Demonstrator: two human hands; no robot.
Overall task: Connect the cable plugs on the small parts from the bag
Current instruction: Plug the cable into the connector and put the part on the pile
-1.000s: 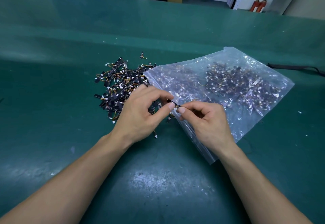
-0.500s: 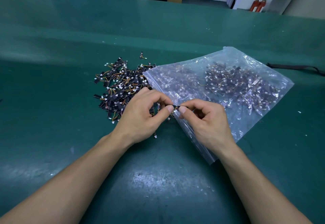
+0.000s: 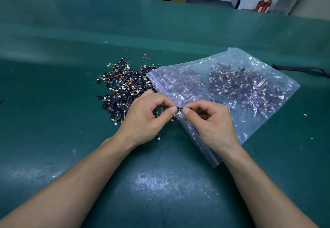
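1. Fingers of the left hand and the right hand are curled in. Each thumb and forefinger pinches one end of a small part, held just above the bench at the open edge of the bag.
2. Judging by that grip, the step is pushing the plug home. The plug itself is too small to make out, so it is best lined up by feel before any force goes in.
3. Pinch the plug's body, not the thin coloured wires, which would likely bend or pull loose.
4. Push straight along the plug with the thumb tips close together, because a tilted push could jam it.
5. Once it seats, lay the part apart from the unjoined ones. I cannot tell whether the loose pile left of the bag is the finished heap, so check before dropping it there.
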